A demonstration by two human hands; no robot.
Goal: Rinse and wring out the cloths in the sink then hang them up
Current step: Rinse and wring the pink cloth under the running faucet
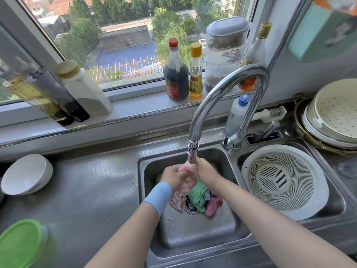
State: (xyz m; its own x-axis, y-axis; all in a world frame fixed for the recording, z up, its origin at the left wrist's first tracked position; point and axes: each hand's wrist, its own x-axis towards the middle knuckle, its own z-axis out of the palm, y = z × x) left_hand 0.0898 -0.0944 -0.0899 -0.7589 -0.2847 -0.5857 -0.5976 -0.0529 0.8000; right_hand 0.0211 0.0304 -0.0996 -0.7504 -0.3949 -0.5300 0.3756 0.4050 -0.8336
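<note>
Left to right I see: one white bowl (27, 174) tipped on the tabletop (92, 190). Two hands, left hand (174, 176) and right hand (205, 171), both grip one pink cloth (186, 179) under the faucet (195, 126). The sink (193, 233) holds a heap of cloths (202, 198), count unclear. One white colander (284, 180) sits in the right basin (336, 206).

- Steel counter (92, 190): tilted white bowl (27, 174) at left, green lid (18, 242) at near-left corner.
- Sink (193, 233): heaped cloths (202, 198) over the drain (190, 208).
- Right basin (337, 206): white colander (284, 180).
- Sill (135, 105): two bottles (176, 74) beside a stacked tub (225, 51).
</note>
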